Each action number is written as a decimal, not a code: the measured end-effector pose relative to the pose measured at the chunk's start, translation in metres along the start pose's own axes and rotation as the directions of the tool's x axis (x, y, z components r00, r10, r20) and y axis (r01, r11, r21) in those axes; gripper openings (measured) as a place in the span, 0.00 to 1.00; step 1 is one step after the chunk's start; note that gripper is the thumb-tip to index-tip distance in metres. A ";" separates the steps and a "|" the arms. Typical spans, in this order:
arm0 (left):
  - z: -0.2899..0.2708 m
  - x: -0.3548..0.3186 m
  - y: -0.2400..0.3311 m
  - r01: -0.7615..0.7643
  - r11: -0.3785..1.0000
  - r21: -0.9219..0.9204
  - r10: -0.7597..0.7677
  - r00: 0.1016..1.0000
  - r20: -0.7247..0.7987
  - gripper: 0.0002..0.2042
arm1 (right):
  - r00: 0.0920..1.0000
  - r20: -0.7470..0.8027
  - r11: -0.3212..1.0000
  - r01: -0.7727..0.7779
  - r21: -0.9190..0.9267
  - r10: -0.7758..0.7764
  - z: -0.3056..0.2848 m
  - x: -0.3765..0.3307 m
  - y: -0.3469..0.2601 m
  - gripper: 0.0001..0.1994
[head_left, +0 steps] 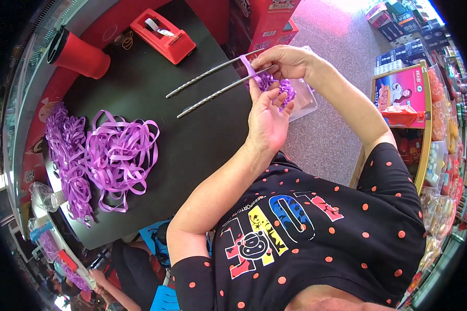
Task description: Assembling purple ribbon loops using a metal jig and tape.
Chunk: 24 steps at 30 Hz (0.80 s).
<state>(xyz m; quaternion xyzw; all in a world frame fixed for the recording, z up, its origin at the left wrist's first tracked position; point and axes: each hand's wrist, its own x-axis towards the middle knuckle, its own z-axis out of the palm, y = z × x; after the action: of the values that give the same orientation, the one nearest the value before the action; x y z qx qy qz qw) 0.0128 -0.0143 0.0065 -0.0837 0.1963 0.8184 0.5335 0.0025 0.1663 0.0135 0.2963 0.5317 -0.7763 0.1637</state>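
My right hand [289,61] is closed round the near ends of two thin metal rods [208,99] with twisted tips, which point left over the dark table. A purple ribbon [246,65] is looped across both rods close to my right fingers. My left hand [269,122] is palm up just below, its thumb tip touching the ribbon at the lower rod and its other fingers half curled and apart. Behind my fingers, curly purple ribbon [285,93] shows at a clear plastic container [307,101]; my hands partly hide it.
On the dark table [187,150] lie a loose purple ribbon heap [122,155] and a braided-looking purple bundle [67,160]. A red tape dispenser [163,37] and a red tumbler [80,54] stand at its far side. Stocked shelves [438,140] line the right. Another person's arm [111,290] shows lower left.
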 end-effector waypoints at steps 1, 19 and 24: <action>0.001 0.000 0.000 0.000 1.000 -0.001 0.000 1.000 0.003 0.36 | 1.000 -0.011 1.000 -0.005 -0.009 0.005 0.000 0.000 -0.001 0.06; 0.001 0.001 0.003 0.016 0.994 -0.104 -0.012 0.999 0.036 0.34 | 0.983 -0.058 0.982 0.168 -0.082 -0.173 -0.008 -0.008 0.002 0.13; 0.002 0.000 0.005 0.029 0.993 -0.117 -0.024 0.999 0.044 0.33 | 0.984 -0.093 0.988 0.151 -0.018 -0.152 -0.002 -0.001 0.010 0.10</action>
<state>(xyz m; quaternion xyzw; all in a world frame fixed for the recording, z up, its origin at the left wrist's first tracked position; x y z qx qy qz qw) 0.0087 -0.0151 0.0090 -0.1002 0.1353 0.8230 0.5426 0.0096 0.1637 0.0060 0.2904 0.5642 -0.7687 0.0804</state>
